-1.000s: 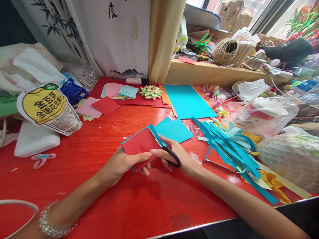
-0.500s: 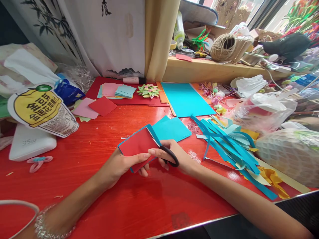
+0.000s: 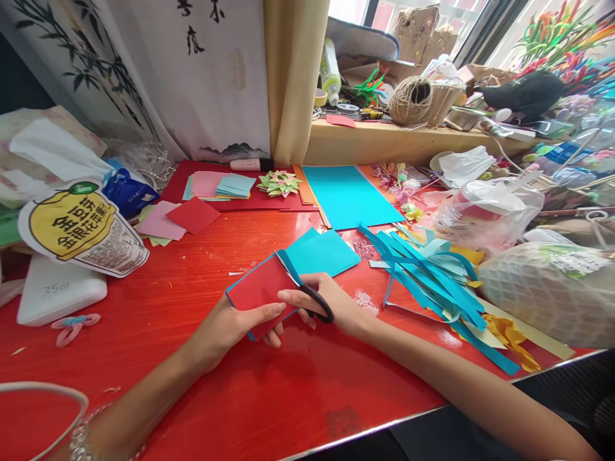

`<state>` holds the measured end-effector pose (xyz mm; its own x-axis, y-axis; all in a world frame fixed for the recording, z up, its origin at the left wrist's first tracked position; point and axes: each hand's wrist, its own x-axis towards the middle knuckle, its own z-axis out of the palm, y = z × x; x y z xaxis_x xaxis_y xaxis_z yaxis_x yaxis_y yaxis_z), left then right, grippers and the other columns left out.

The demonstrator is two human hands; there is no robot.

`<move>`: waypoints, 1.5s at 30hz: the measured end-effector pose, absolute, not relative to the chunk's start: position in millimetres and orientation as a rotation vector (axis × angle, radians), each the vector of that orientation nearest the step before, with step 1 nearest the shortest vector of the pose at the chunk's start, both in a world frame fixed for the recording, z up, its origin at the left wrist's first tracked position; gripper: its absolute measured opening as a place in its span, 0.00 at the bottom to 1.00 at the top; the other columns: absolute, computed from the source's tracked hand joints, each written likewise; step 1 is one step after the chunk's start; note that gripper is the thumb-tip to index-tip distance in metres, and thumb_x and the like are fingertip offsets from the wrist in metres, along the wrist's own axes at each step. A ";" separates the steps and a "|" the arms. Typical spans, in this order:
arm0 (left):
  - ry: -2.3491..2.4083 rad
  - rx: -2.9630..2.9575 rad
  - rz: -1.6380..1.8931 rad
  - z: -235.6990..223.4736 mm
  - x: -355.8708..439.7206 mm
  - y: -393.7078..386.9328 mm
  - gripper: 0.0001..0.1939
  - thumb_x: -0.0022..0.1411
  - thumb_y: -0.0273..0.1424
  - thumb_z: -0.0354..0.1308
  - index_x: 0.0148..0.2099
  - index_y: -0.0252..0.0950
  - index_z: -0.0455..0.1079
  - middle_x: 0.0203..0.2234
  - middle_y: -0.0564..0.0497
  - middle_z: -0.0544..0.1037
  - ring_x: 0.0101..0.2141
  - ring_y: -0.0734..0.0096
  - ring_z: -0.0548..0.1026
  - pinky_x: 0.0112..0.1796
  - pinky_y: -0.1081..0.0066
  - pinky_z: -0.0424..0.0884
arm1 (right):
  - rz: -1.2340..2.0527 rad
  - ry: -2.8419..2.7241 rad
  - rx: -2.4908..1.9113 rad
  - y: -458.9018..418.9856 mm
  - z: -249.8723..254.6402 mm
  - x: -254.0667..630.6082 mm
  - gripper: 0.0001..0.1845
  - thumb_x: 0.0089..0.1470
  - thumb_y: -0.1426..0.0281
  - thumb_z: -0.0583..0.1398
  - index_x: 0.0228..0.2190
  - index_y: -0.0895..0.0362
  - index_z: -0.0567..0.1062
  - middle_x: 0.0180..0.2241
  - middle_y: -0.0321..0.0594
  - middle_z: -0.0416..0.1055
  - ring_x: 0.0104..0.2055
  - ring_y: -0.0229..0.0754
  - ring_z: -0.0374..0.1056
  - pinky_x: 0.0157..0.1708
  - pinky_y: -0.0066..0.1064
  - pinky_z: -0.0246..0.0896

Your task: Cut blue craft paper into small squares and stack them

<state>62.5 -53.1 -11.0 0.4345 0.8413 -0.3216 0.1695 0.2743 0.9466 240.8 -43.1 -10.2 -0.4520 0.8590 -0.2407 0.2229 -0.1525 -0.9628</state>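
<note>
Paper and scissors at the tabletop [image 3: 230, 403], as I observe them remotely through the head camera. The left hand [image 3: 228, 330] grasps a red paper square [image 3: 257, 294], thumb flat on its upper face and fingers curled beneath; blue paper shows along its margins. The right hand [image 3: 331, 304] grips the scissors [image 3: 323, 304] by their black handles, with the blades at the right-hand edge of the red paper square, where a narrow blue strip [image 3: 289, 266] stands up. The blades are largely hidden, and I cannot tell how far apart they are. Both hands are held above the tabletop, near its centre, their thumbs close together.

Just beyond the right hand I see blue squares [image 3: 329, 251], overlapping; to their right is a tangled heap of paper strips [image 3: 427, 275], mostly blue. Farther back rest a large blue sheet [image 3: 355, 198], a folded paper star [image 3: 279, 184], and a stack of pink and pale-blue squares [image 3: 206, 184]. A second red square [image 3: 195, 216] overlaps a pink one [image 3: 162, 221] at left. A twine roll [image 3: 406, 102] occupies the window ledge [image 3: 369, 136].
</note>
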 end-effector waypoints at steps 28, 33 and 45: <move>1.014 1.160 0.502 -12.3 59.9 -51.7 0.11 0.53 0.35 0.58 0.27 0.32 0.71 0.19 0.50 0.77 0.19 0.71 0.74 0.24 0.74 0.68 | 1.623 -1.442 -1.169 -45.1 -20.8 244.3 0.23 0.47 0.55 0.59 0.14 0.57 0.59 0.09 0.29 0.58 0.11 0.28 0.52 0.13 0.23 0.44; 1.063 1.143 0.584 -14.7 59.2 -49.3 0.12 0.52 0.36 0.59 0.25 0.33 0.71 0.19 0.50 0.77 0.19 0.70 0.74 0.25 0.73 0.69 | 1.566 -1.338 -1.073 -37.6 -18.0 249.9 0.19 0.48 0.57 0.58 0.18 0.58 0.63 0.11 0.28 0.57 0.12 0.29 0.52 0.13 0.23 0.42; 1.193 1.183 0.698 -10.5 51.8 -35.6 0.12 0.52 0.38 0.59 0.26 0.33 0.72 0.22 0.49 0.77 0.23 0.70 0.74 0.28 0.72 0.69 | 1.327 -0.589 -0.563 -12.7 11.3 393.5 0.12 0.55 0.61 0.53 0.38 0.54 0.69 0.16 0.26 0.52 0.14 0.26 0.48 0.10 0.15 0.43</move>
